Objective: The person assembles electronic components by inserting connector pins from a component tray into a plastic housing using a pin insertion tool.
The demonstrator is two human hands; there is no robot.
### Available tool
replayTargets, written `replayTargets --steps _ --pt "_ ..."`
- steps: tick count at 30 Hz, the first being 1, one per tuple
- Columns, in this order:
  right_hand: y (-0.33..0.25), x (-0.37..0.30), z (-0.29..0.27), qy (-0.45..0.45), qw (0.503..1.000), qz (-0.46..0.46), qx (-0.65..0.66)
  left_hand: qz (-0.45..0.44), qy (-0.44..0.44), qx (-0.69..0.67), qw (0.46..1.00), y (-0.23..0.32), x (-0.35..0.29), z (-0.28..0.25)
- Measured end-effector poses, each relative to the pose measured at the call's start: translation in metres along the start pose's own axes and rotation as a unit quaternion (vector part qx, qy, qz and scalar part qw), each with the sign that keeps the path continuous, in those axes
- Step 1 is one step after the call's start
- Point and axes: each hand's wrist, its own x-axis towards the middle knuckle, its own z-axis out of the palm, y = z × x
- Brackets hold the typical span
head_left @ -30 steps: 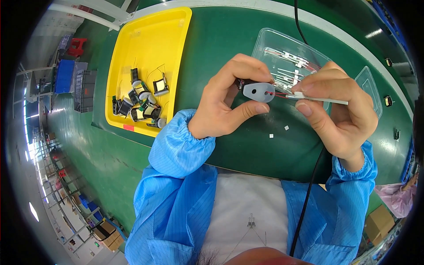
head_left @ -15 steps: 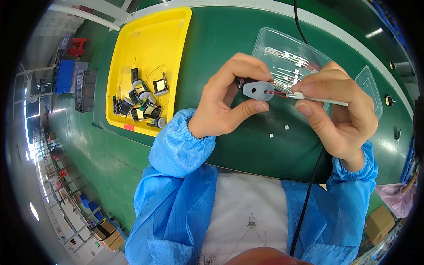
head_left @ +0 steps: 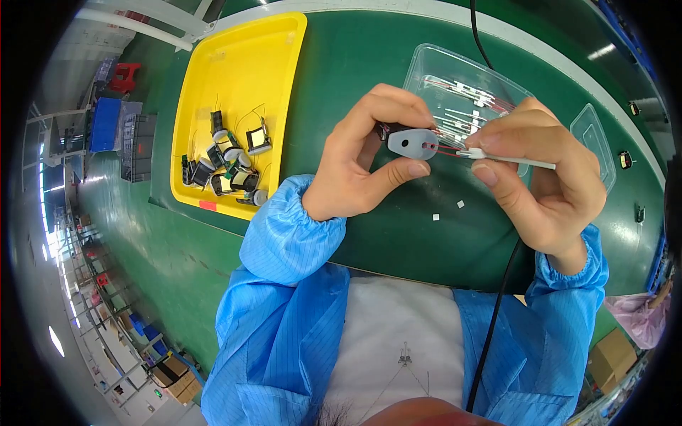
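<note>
Your left hand (head_left: 359,160) grips the grey oval part (head_left: 413,144) right of the yellow tray (head_left: 245,64), thumb and fingers closed about its edges. Farther right of the tray, your right hand (head_left: 550,160) pinches the white strip (head_left: 529,163); red wires (head_left: 447,150) link strip and part.

The green table (head_left: 355,57) bears a yellow tray (head_left: 249,64) left of the left hand (head_left: 362,167) and a clear box (head_left: 428,62) beyond the right hand (head_left: 547,170).
</note>
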Motion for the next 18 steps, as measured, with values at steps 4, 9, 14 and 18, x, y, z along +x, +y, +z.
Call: replayTargets --steps 4,9,14,18 --pt "0.002 -0.001 0.003 0.004 0.999 -0.029 -0.013 -0.006 0.023 -0.05 0.998 0.001 0.0 0.003" --pt "0.008 0.0 0.011 -0.008 0.998 -0.053 -0.034 -0.018 0.019 -0.049 0.998 0.002 -0.001 0.005" --pt "0.018 -0.001 0.024 0.042 0.999 0.005 -0.008 -0.051 0.021 -0.015 0.998 0.005 -0.002 0.006" --pt "0.016 0.004 0.019 0.029 0.999 0.026 -0.017 -0.046 0.052 -0.026 0.997 0.003 -0.003 0.008"
